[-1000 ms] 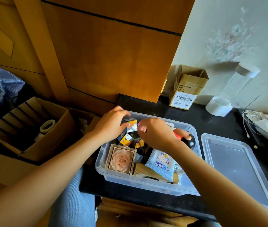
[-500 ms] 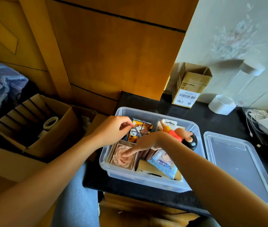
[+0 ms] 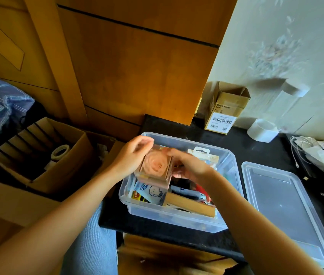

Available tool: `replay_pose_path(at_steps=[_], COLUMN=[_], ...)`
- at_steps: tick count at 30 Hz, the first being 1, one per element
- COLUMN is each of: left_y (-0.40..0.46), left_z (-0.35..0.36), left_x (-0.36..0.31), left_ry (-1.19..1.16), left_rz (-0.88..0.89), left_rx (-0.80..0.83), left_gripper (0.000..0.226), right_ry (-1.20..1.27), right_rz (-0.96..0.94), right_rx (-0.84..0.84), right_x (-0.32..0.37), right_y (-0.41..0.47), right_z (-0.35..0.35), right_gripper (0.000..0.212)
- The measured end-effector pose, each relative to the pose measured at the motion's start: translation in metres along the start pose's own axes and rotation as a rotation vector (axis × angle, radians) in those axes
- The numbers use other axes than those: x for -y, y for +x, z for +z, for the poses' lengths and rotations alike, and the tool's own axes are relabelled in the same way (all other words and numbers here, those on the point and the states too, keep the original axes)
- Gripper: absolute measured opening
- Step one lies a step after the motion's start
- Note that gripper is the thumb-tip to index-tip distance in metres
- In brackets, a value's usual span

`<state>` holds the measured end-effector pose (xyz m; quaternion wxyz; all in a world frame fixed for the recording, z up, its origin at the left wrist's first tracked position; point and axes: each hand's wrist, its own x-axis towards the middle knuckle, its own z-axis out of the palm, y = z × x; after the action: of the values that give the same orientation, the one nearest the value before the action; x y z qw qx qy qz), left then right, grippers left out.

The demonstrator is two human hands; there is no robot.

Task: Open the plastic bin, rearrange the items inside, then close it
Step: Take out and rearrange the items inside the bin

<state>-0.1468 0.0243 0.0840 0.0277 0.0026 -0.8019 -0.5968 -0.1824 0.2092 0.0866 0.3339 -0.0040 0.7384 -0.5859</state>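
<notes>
Bin: clear plastic bin (image 3: pixel 177 217), open, centre frame on the dark counter (image 3: pixel 256 147).
Lid: lid (image 3: pixel 288 211) lies at its right.
Hands: left hand (image 3: pixel 131 159) and right hand (image 3: pixel 188 165) both grip the rose box (image 3: pixel 154 167) above the bin.
Risk: the blurred box could slip and crush the packets below.

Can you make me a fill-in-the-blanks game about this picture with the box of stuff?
1. Both hands, left hand and right hand, hold up a box with a pink ____ inside.
2. The clear plastic bin stands on a ____ table.
3. The bin's lid lies to the ____ of the bin.
4. The roll of tape sits in a ____ box.

Missing words: rose; black; right; cardboard
</notes>
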Motion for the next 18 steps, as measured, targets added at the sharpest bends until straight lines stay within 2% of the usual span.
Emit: replay_pose_path(at_steps=[2, 4, 6, 9, 11, 12, 14, 18], left_y=[-0.001, -0.004, -0.007, -0.009, -0.011, -0.013, -0.015, -0.015], left_z=[-0.003, -0.007, -0.010, -0.014, -0.015, -0.016, -0.017, -0.014], left_x=[-0.008, -0.018, -0.027, -0.029, -0.026, -0.023, -0.017, -0.014], left_ry=[-0.057, -0.100, -0.108, -0.113, -0.167, -0.204, -0.281, -0.363], left_rz=[-0.103, -0.197, -0.248, -0.208, -0.167, -0.154, -0.137, -0.103], left_rx=[0.061, 0.196, 0.283, 0.204, 0.127, 0.094, 0.029, -0.062], left_gripper=[0.035, 0.053, 0.055, 0.057, 0.059, 0.059, 0.057, 0.048], right_ry=[0.120, 0.184, 0.191, 0.242, 0.290, 0.229, -0.101, -0.898], right_rz=[-0.056, -0.113, -0.171, -0.160, -0.055, -0.003, 0.082, 0.106], right_rx=[-0.047, -0.057, -0.046, -0.001, -0.055, -0.090, -0.090, 0.082], right_x=[0.005, 0.008, 0.008, 0.009, 0.010, 0.011, 0.009, -0.006], right_y=[-0.003, -0.004, -0.004, -0.002, 0.000, 0.002, 0.004, 0.012], right_z=[-0.004, -0.006, -0.005, -0.004, -0.005, -0.004, 0.003, 0.021], right_gripper=[0.046, 0.054, 0.054, 0.066, 0.064, 0.055, 0.038, 0.031])
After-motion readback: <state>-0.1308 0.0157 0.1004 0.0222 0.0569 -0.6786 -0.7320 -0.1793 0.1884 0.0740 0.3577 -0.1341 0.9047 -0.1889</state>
